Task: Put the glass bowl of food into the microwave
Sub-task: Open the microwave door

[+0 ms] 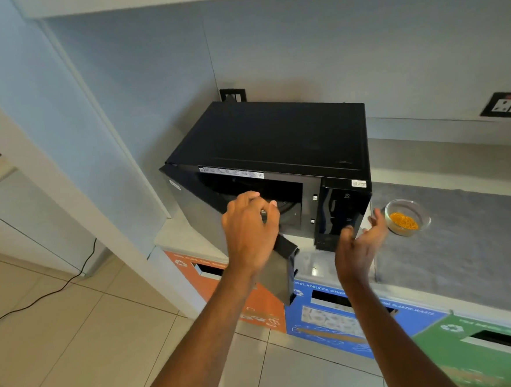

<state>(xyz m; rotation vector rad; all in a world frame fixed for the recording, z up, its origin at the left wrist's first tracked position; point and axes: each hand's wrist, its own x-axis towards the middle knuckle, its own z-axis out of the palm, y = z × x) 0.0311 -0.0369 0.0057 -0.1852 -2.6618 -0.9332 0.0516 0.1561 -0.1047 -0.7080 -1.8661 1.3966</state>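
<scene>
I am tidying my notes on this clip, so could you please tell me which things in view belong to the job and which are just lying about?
Belong to the job:
- clear glass bowl of orange food
- black microwave, door open
- left hand
- right hand

Just lying about:
- grey counter mat
- orange, blue and green recycling bin fronts
- black wall socket
- black floor cable

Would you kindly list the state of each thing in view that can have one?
microwave door: swung open toward the person
microwave: cavity open, no bowl visible inside
glass bowl: upright on the grey mat, yellow food inside, not held
left hand: at the open door, fingers curled; grip unclear
right hand: open, empty, close to the bowl
wall socket: nothing plugged in
</scene>
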